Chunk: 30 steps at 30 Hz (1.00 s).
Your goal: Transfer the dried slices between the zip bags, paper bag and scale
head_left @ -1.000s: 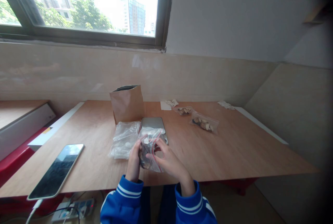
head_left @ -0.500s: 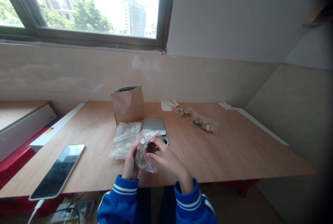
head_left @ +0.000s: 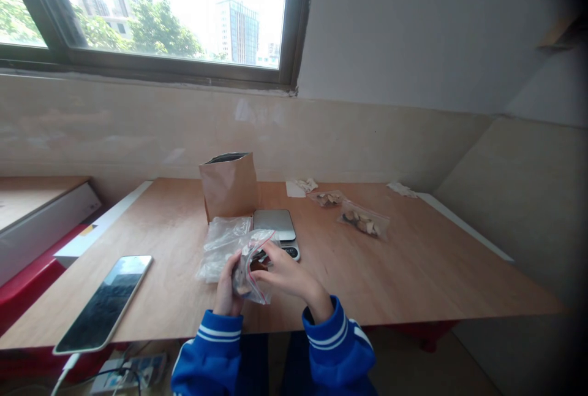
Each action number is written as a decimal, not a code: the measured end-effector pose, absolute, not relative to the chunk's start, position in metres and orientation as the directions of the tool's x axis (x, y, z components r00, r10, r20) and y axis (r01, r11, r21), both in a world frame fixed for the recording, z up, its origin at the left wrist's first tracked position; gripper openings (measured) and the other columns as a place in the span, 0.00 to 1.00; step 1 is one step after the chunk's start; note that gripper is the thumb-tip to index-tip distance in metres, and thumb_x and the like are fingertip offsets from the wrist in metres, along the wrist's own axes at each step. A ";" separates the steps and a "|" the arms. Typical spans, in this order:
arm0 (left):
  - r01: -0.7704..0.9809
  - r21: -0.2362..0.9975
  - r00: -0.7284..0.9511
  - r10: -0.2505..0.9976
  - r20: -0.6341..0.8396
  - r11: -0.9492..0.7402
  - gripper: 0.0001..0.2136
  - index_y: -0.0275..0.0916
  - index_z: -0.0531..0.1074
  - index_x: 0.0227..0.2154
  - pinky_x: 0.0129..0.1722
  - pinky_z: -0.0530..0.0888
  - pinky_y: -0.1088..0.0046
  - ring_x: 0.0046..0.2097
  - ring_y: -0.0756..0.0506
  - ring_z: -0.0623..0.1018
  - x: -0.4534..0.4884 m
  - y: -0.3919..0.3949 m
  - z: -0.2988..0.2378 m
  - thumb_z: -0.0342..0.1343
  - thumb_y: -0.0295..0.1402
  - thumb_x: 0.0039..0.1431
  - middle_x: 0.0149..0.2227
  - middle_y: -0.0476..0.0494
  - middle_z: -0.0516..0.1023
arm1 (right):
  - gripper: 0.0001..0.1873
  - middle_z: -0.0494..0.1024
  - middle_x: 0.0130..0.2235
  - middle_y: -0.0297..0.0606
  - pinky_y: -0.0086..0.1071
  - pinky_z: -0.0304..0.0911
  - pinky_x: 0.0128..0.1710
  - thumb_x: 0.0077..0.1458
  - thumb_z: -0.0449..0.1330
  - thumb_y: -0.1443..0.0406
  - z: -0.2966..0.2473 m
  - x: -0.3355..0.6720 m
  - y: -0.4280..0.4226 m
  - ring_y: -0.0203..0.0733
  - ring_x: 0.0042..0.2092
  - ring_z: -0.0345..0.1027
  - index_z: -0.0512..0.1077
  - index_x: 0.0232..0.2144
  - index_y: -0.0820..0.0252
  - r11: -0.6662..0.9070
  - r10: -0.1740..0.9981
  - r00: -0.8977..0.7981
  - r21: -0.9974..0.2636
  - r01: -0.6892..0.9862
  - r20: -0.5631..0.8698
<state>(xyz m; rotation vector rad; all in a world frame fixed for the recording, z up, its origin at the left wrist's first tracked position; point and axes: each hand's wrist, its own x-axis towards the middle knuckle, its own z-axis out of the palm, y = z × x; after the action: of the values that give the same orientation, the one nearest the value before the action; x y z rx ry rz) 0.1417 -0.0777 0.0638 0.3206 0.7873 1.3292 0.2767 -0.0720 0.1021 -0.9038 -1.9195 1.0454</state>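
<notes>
My left hand [head_left: 225, 293] and my right hand [head_left: 288, 276] hold a small zip-lock plastic bag [head_left: 252, 277] with a red-edged seal, low over the wooden table [head_left: 390, 273]. Dark and tan dried slices show inside the bag, partly hidden by my fingers. Just behind my hands, a larger crumpled clear plastic bag [head_left: 223, 249] lies flat. Beyond my right hand stands a silver digital kitchen scale [head_left: 274, 225], its front partly covered by the zip-lock bag.
A brown paper bag [head_left: 228, 186] stands behind the scale. Two zip-lock bags of dried slices [head_left: 364, 222] lie to the right, near white paper scraps [head_left: 301, 186]. A large phone [head_left: 103, 304] lies at the left, with its cable running down to a power strip [head_left: 128, 371] below the table.
My hands have moved slightly up and left with the zip-lock bag. My right sleeve has risen onto the table edge, and more of the scale's display shows.
</notes>
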 end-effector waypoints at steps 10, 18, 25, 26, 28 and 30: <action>-0.797 0.586 -0.075 0.940 -0.333 0.144 0.09 0.33 0.75 0.33 0.35 0.76 0.74 0.32 0.48 0.79 0.140 -0.076 0.063 0.54 0.32 0.53 0.30 0.45 0.80 | 0.20 0.71 0.46 0.37 0.37 0.64 0.48 0.48 0.65 0.66 0.105 0.271 -0.073 0.43 0.48 0.67 0.68 0.45 0.55 0.470 0.819 -0.464 -0.859 0.205 0.337; -0.829 0.544 -0.101 0.924 -0.369 0.127 0.10 0.33 0.75 0.29 0.27 0.75 0.76 0.28 0.49 0.77 0.140 -0.076 0.070 0.50 0.32 0.58 0.26 0.45 0.79 | 0.18 0.74 0.42 0.34 0.35 0.63 0.47 0.47 0.66 0.61 0.111 0.271 -0.074 0.41 0.44 0.69 0.69 0.41 0.55 0.479 0.820 -0.430 -0.865 0.153 0.378; -0.822 0.550 -0.059 0.940 -0.336 0.145 0.11 0.35 0.75 0.38 0.33 0.76 0.72 0.34 0.46 0.78 0.136 -0.074 0.064 0.49 0.34 0.59 0.34 0.43 0.80 | 0.20 0.74 0.42 0.35 0.33 0.65 0.44 0.48 0.64 0.59 0.106 0.269 -0.062 0.40 0.44 0.70 0.68 0.44 0.55 0.439 0.862 -0.314 -0.896 0.066 0.399; -0.820 0.552 -0.052 0.942 -0.331 0.149 0.12 0.35 0.75 0.39 0.34 0.76 0.72 0.36 0.45 0.78 0.135 -0.073 0.063 0.49 0.34 0.59 0.35 0.43 0.80 | 0.21 0.73 0.43 0.35 0.33 0.65 0.45 0.49 0.64 0.59 0.106 0.268 -0.060 0.40 0.44 0.70 0.67 0.45 0.54 0.434 0.868 -0.295 -0.899 0.060 0.399; -0.821 0.549 -0.032 0.946 -0.323 0.159 0.13 0.37 0.74 0.41 0.34 0.76 0.71 0.38 0.43 0.78 0.134 -0.072 0.060 0.49 0.36 0.59 0.36 0.43 0.80 | 0.22 0.73 0.44 0.35 0.33 0.65 0.46 0.49 0.64 0.58 0.107 0.268 -0.057 0.39 0.44 0.70 0.66 0.47 0.53 0.428 0.875 -0.278 -0.902 0.058 0.397; -0.828 0.536 -0.013 0.949 -0.316 0.167 0.13 0.38 0.74 0.41 0.34 0.76 0.70 0.39 0.42 0.78 0.132 -0.070 0.056 0.49 0.37 0.59 0.36 0.44 0.79 | 0.23 0.73 0.45 0.35 0.32 0.65 0.47 0.50 0.63 0.58 0.108 0.267 -0.053 0.38 0.45 0.69 0.66 0.48 0.53 0.426 0.879 -0.264 -0.903 0.057 0.398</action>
<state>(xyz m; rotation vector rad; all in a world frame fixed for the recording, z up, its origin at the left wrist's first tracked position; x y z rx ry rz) 0.1317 -0.0704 0.0560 0.2145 0.7029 1.4238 0.2665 -0.0532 0.1083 -0.8309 -1.6459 0.9941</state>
